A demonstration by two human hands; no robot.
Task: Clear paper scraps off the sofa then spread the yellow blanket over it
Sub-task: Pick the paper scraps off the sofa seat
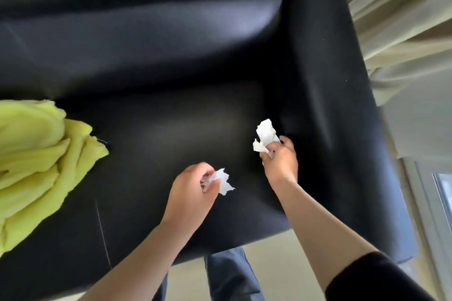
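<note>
Scraps were in both hands at this point: the left hand [195,184] was curled around a crumpled white paper scrap [223,182], part of it hanging loose below the thumb, and the right hand [280,157] was pinched on a larger wad of white paper [265,134] that stuck up above the fingers [269,148]. Both hands hovered over the seat of the black sofa [171,129], the right one near the inside of the armrest [325,80]. No other scraps showed on the visible seat, though the frame was motion-blurred and the seam between seat and armrest lay in deep shadow, so a small piece there could not be ruled out. The yellow blanket [36,161] lay bunched on the left part of the seat, well apart from both hands. Risks as judged: the dangling tail of the left scrap looked thin and could tear off or slip back onto the cushion if the grip loosened in transit; the right wad was held only at its lower end and could shed a fragment. A piece dropped near the blanket could get buried once it was spread. With both hands full, reaching for the blanket before discarding the paper would probably scatter scraps again.
</note>
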